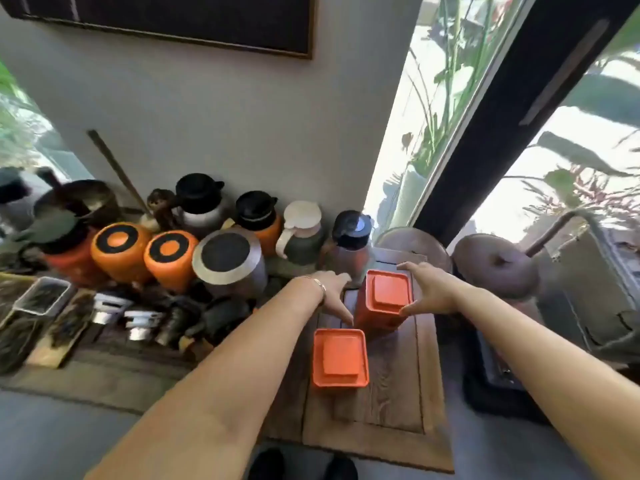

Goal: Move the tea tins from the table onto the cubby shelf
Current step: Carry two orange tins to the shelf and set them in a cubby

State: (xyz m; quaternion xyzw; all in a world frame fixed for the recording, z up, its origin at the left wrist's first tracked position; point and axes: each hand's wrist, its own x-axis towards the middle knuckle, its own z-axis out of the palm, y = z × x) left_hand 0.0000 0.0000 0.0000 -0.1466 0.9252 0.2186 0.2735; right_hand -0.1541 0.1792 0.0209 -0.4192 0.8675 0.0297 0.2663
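Note:
Two orange square tea tins stand on a small wooden table (398, 403). The near tin (341, 362) is toward the table's front left. The far tin (391, 292) is taller in view and sits at the back. My left hand (330, 292) is spread just left of the far tin, thumb pointing down toward the near tin, and holds nothing. My right hand (431, 294) is spread along the far tin's right side, thumb and fingertips at its lid edge without closing on it. No cubby shelf is in view.
Behind the far tin stands a dark-lidded flask (349, 251). A row of orange and steel canisters (169, 258) and kettles lines the wall to the left. Trays of tea leaves (45, 299) lie far left. Round clay lids (495, 265) and a window are at right.

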